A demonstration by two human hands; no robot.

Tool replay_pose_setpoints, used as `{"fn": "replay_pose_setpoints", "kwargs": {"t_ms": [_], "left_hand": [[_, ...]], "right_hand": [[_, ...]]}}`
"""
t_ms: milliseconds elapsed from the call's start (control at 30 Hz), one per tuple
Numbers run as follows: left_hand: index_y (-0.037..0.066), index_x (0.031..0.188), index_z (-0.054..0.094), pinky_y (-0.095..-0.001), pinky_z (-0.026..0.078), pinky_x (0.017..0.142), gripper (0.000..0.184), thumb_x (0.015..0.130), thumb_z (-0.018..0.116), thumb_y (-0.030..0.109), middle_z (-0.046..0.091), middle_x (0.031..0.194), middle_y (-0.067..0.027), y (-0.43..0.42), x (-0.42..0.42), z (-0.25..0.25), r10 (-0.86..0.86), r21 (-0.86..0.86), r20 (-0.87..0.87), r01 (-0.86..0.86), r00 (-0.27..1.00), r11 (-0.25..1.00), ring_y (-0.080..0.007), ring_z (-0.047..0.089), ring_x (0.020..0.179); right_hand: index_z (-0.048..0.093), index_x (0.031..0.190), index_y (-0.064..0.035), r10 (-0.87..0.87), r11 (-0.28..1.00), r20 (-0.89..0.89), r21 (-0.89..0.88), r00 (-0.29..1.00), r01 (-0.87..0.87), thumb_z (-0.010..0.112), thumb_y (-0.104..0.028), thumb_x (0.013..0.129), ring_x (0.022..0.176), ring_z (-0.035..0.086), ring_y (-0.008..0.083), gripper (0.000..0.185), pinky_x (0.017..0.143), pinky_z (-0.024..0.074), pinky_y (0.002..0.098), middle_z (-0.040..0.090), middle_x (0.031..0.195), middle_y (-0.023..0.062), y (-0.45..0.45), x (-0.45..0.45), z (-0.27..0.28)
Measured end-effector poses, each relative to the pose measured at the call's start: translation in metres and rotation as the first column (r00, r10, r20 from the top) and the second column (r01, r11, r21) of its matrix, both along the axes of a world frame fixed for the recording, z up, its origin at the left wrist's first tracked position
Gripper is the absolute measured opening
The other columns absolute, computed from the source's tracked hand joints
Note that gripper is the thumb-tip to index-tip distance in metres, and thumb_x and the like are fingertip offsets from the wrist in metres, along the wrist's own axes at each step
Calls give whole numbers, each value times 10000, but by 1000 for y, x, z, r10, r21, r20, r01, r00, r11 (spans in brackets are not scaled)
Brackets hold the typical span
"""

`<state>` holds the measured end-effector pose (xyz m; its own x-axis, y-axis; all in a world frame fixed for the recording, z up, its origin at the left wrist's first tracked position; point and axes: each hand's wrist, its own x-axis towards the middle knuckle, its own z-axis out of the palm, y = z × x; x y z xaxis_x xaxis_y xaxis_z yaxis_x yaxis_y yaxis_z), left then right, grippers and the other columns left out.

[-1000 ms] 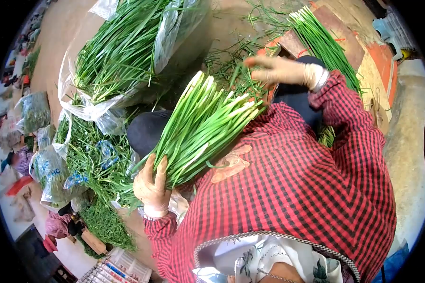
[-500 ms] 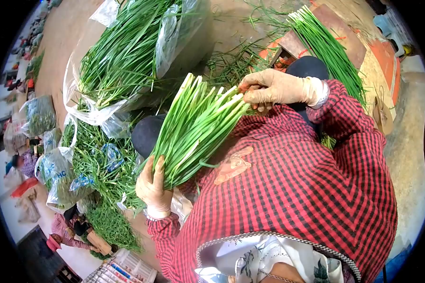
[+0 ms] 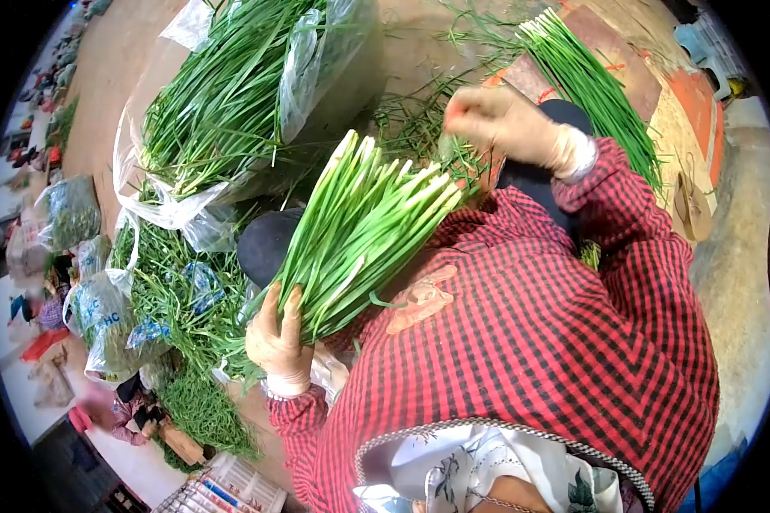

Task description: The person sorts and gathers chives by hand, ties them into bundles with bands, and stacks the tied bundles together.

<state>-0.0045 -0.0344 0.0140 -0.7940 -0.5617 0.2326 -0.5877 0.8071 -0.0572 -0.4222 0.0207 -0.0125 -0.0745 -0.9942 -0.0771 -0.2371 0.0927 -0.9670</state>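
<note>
Here, a bundle of green stalks [image 3: 364,244] is grasped toward its leafy end by the left hand [image 3: 280,344], in front of the checked garment [image 3: 530,333]. The right hand [image 3: 512,128] is blurred near the pale ends [image 3: 429,193]; its grip cannot be told. Those ends are apparently being cleaned, for which a light pinch is next required.

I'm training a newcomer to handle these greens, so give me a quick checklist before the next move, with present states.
1. Left hand gripping the held bunch: ok, fingers across its leaves.
2. Right hand off that bunch: ok, apart from it.
3. Right hand empty: cannot tell, it is blurred.
4. Held bunch's pale ends even: not ok, staggered.
5. Other bunch separate: ok, lying apart.
</note>
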Motion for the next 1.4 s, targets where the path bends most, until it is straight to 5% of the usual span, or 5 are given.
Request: {"fn": "replay_pose_setpoints", "kwargs": {"t_ms": [67, 200, 400, 1067, 1400], "left_hand": [[151, 1218, 605, -363, 504, 771, 537, 698, 718, 79, 645, 1188, -108, 2, 4, 1, 45, -16, -31, -45, 999, 999, -298, 651, 995], [140, 1211, 623, -360, 506, 757, 535, 690, 746, 135, 645, 1189, -110, -3, 9, -7, 32, -74, -89, -38, 996, 996, -298, 651, 963], [166, 1231, 623, -347, 496, 762, 531, 711, 728, 155, 637, 1204, -107, -3, -2, 0, -28, -62, -58, 24, 998, 998, -285, 646, 971], [178, 1232, 616, -347, 475, 776, 624, 629, 664, 26, 618, 1251, -85, -4, -2, -3, -24, -37, -72, 21, 997, 999, -265, 635, 1000], [203, 1242, 608, -354, 474, 763, 555, 703, 687, 95, 615, 1258, -73, -4, 8, 0, -9, -68, 10, 10, 1000, 998, -260, 636, 996]], "right_hand": [[646, 977, -60, -276, 948, -136, 122, 951, 293, 612, -228, 920, 637, 542, 46, 180, 580, 461, 223, 602, 732, -20, 0, -39, -9], [633, 1156, -18, 5, 998, -407, 65, 914, 24, 576, -443, 927, 1000, 618, 180, 486, 893, 474, 311, 679, 1050, 83, 1, -55, -32], [669, 1060, -7, 295, 831, 97, 464, 950, -306, 619, -462, 888, 855, 605, 163, 489, 799, 487, 331, 681, 911, 74, -10, 20, 18], [679, 1033, -10, 182, 930, 338, 245, 923, -273, 723, -301, 827, 728, 563, 60, 359, 682, 468, 244, 653, 791, -10, 4, 33, -24], [650, 908, -41, 23, 985, -524, -134, 851, -109, 628, -213, 814, 792, 638, 240, 197, 718, 507, 341, 643, 832, 111, 1, 16, -41]]}}
